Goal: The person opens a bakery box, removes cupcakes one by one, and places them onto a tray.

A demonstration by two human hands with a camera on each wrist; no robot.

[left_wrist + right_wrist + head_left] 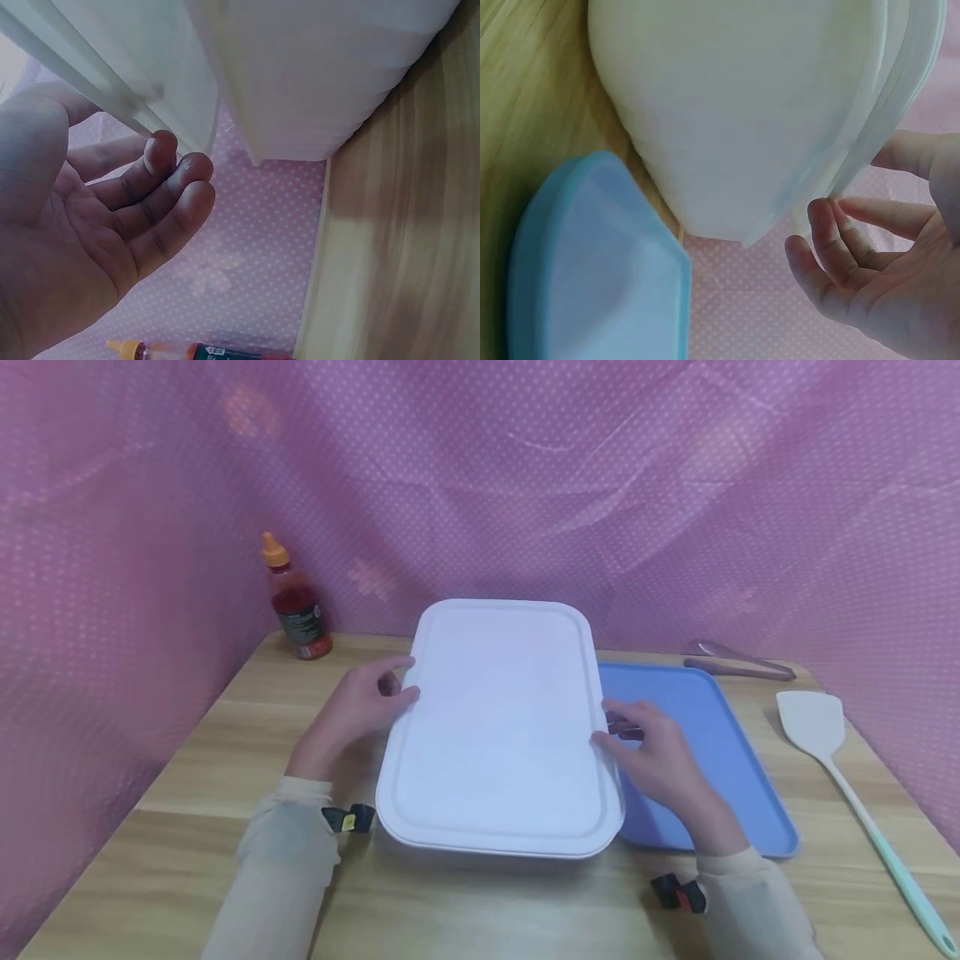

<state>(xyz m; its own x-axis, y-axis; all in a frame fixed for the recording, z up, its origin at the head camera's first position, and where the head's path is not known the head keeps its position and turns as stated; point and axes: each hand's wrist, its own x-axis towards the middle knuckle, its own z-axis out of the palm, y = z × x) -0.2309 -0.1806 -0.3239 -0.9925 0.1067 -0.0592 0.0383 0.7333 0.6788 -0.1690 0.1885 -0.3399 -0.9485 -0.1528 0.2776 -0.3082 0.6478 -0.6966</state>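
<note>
A white rectangular lid (498, 718) covers the top of a deep white container (315, 67) on the table. My left hand (367, 697) pinches the lid's left edge between thumb and fingers. My right hand (648, 752) pinches the opposite edge. In the left wrist view, a gap shows between the lid and the container's rim. The right wrist view shows the container's wall (727, 112) below the lid, with my right fingers (825, 225) beside the lid's edge. What the container holds is hidden.
A blue tray (712, 735) lies right of the container. Behind it are tongs (738, 664); farther right lies a white spatula (813, 722) with a green handle. A red sauce bottle (298, 606) with an orange cap stands at the back left. Pink dotted cloth (487, 485) hangs around the table.
</note>
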